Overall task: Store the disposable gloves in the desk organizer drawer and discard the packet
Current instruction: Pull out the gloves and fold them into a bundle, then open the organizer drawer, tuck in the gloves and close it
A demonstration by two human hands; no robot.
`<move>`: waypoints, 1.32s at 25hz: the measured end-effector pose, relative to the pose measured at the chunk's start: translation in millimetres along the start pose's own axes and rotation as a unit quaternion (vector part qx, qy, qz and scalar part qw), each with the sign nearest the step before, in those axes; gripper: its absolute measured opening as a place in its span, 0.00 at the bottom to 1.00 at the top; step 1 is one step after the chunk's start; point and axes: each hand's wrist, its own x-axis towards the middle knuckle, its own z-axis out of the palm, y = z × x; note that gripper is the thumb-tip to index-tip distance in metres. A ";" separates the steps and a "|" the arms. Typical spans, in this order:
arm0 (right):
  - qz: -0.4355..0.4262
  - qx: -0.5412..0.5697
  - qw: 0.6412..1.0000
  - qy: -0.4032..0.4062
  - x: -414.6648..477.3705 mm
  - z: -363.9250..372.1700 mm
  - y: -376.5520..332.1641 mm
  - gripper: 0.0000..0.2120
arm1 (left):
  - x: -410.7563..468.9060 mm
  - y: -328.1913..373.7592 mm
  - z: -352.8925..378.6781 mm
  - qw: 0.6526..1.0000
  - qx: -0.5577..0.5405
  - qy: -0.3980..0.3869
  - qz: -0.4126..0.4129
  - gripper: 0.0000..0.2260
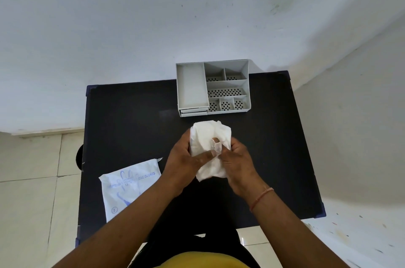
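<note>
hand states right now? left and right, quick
Left hand: closed on the white crumpled bundle of disposable gloves.
Right hand: closed on the same bundle, from its other side.

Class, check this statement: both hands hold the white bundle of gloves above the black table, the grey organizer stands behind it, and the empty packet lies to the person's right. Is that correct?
Not quite. The head view shows the empty packet lying to the person's left, overhanging the black table's edge. The rest stands: the left hand and right hand hold the white bundle of gloves, with the grey organizer behind.
</note>
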 end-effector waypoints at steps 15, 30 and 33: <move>-0.017 0.084 0.996 -0.024 9.8 -48.1 3.1 0.22 | 144.9 -15.7 -9.7 0.881 -0.353 0.161 -0.270 0.06; 0.002 0.073 0.997 -0.020 8.0 -51.6 23.1 0.15 | 92.6 -68.1 -6.8 0.907 -0.280 0.153 -0.275 0.17; 0.005 0.070 0.997 -0.025 6.5 -47.0 23.1 0.18 | 76.7 -79.5 -6.5 0.905 -0.292 0.150 -0.270 0.24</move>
